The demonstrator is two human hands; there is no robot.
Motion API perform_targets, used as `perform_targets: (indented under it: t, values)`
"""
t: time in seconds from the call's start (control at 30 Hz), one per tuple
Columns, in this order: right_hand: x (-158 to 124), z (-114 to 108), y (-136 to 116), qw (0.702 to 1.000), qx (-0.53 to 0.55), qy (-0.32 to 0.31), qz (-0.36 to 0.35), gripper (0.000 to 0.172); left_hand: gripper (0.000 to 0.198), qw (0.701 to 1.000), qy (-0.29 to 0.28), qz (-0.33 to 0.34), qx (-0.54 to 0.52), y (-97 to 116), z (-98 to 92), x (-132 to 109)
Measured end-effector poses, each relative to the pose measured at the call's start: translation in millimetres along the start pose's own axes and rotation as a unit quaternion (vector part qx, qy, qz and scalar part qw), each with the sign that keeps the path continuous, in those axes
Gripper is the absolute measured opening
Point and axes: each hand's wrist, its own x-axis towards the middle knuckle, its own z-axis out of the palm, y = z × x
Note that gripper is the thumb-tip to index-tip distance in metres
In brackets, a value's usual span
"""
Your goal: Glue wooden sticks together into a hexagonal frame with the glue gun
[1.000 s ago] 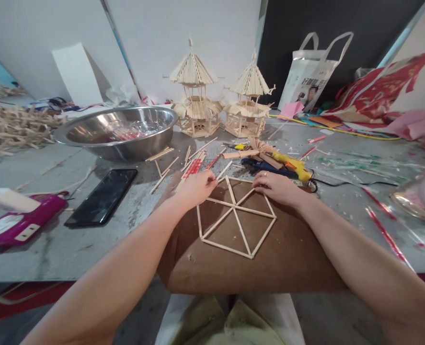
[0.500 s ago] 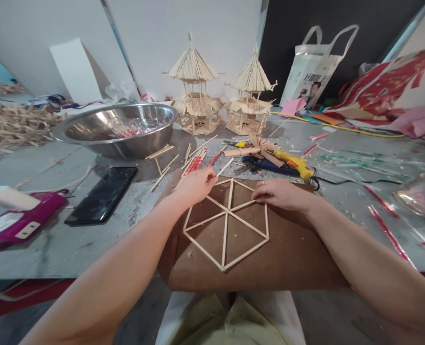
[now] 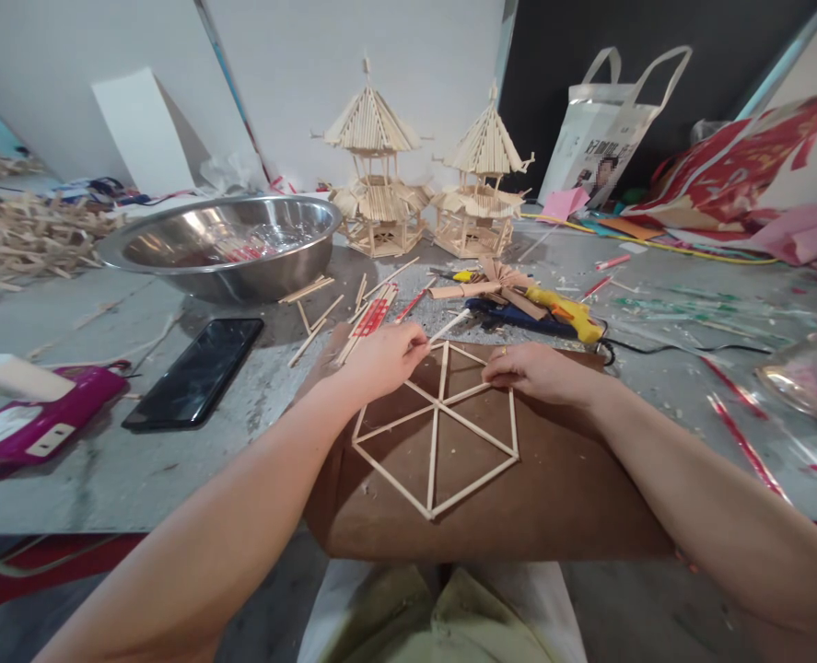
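Note:
A hexagonal frame of thin wooden sticks, with sticks crossing at its centre, lies flat on a brown board. My left hand is closed in a pinch on a loose wooden stick, which slants up to the right above the frame's far side. At the frame's upper right corner, my right hand has its fingers pinched together on the frame. Its fingers hide that corner, and my left hand covers part of the upper left edge.
Behind the board lie several loose sticks and a yellow-handled glue gun. A steel basin, a black phone and a purple device stand left. Two stick-built pagodas rise at the back, near a white bag.
My left hand has shifted slightly right, carrying the stick further over the frame's far side. My right hand stays at the same corner.

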Motion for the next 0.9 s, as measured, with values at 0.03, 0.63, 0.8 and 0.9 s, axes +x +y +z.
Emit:
perform_targets:
  t: [0.03,0.63,0.8,0.9]
  values:
    - [0,0,0,1.0,-0.005,0.002,0.0,0.021,0.018,1.0,0.004,0.027,-0.013,2,-0.8,-1]
    - [1,0,-2,1.0,0.01,0.01,-0.001,0.023,0.013,0.965,-0.072,0.243,-0.071,19,0.9,-6]
    - [-6,-7,5,0.996,0.071,0.058,-0.006,0.024,0.016,0.965,-0.076,0.237,-0.081,18,-1.8,-6]
    - [-11,-12,11,0.991,0.081,0.098,0.034,0.024,0.019,0.966,-0.076,0.231,-0.085,18,-3.3,-7]
